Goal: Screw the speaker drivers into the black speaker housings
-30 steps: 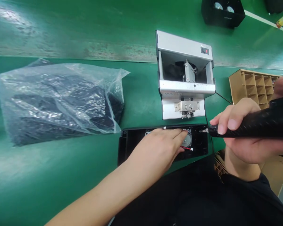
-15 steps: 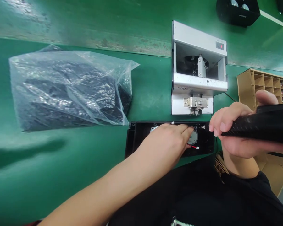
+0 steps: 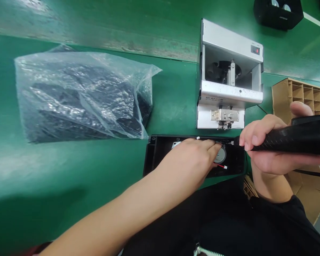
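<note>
My left hand (image 3: 188, 158) lies flat across a black plastic housing (image 3: 233, 165), its fingertips pressing at the edge of a round metal part (image 3: 220, 155). Red and white wires with a small white connector (image 3: 225, 166) run from that part. My right hand (image 3: 266, 149) grips a black electric screwdriver (image 3: 290, 140). Its thin bit points left and reaches the housing's upper edge, just beside the round part. Where the bit's tip lands is hidden by its small size and my fingers. A further metal piece (image 3: 176, 144) shows past my left hand.
An automatic screw feeder (image 3: 230, 85) with a silver casing stands just beyond the housing. A clear plastic bag of black items (image 3: 80, 96) lies to the left. A cardboard compartment tray (image 3: 301, 94) stands at right, a black box (image 3: 278, 12) at the top, all on a green belt.
The whole scene has shifted right and up in view as my head moved. The screwdriver bit has come closer to the round metal part. My left hand stays on the housing.
</note>
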`<move>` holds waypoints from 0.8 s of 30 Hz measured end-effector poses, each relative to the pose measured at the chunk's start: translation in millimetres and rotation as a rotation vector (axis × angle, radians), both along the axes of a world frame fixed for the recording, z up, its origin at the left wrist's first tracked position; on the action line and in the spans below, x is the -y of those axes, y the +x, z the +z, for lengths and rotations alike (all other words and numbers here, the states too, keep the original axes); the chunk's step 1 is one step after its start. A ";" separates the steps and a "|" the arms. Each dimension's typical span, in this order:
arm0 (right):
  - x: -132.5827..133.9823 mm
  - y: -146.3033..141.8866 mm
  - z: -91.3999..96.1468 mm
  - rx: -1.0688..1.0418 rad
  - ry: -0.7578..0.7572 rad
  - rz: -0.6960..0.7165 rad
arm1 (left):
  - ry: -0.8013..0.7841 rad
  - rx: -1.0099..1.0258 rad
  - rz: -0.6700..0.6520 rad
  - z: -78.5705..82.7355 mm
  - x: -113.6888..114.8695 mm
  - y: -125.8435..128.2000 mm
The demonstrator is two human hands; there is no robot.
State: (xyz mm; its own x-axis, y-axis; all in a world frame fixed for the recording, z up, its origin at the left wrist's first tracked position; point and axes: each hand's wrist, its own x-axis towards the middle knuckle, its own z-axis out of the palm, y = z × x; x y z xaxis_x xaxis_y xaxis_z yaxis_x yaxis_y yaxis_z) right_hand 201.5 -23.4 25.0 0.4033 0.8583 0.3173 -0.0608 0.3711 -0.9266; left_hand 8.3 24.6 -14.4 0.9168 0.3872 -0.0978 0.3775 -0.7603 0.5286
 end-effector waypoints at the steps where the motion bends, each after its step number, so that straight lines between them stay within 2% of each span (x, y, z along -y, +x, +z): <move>1: 0.2 0.5 -0.9 0.008 -0.008 0.002 | 0.001 -0.004 -0.002 0.4 -0.1 0.4; 11: 5.1 -3.0 -10.8 0.033 0.077 0.043 | -0.017 -0.011 0.000 0.9 -0.5 2.8; 18: 12.4 2.6 -26.5 0.175 0.124 0.140 | -0.074 -0.101 0.004 7.4 -6.1 10.3; 24: -2.4 1.1 -38.4 0.189 0.228 0.218 | -0.099 -0.134 0.021 11.0 -9.5 14.8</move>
